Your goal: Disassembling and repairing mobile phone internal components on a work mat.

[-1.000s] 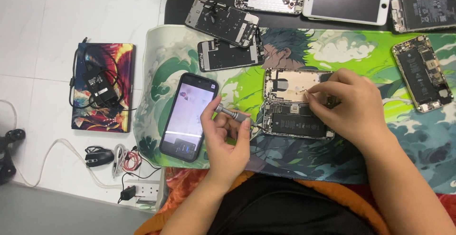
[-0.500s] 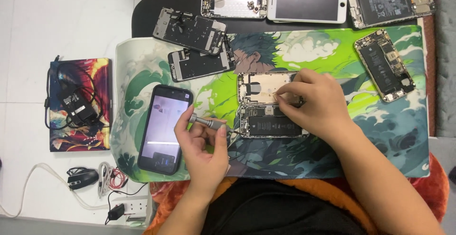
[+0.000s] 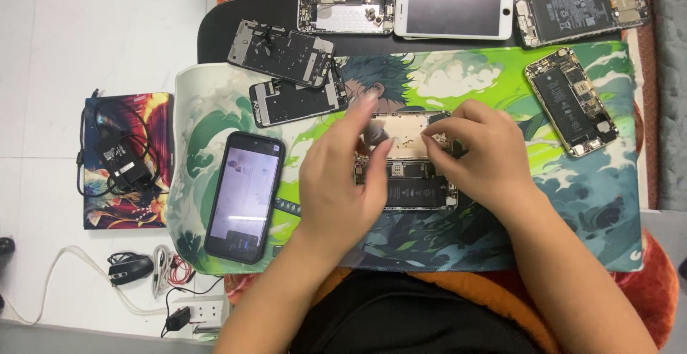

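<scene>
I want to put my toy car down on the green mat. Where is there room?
Free: the mat at the right, below the opened phone, and the strip between the lit phone and left hand. Crowded: the middle, where both hands work on the open phone, and the top row.

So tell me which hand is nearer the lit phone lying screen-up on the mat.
Left. The left hand hovers just right of the lit phone, over the opened phone. The right hand is farther right, beyond the left hand.
</scene>
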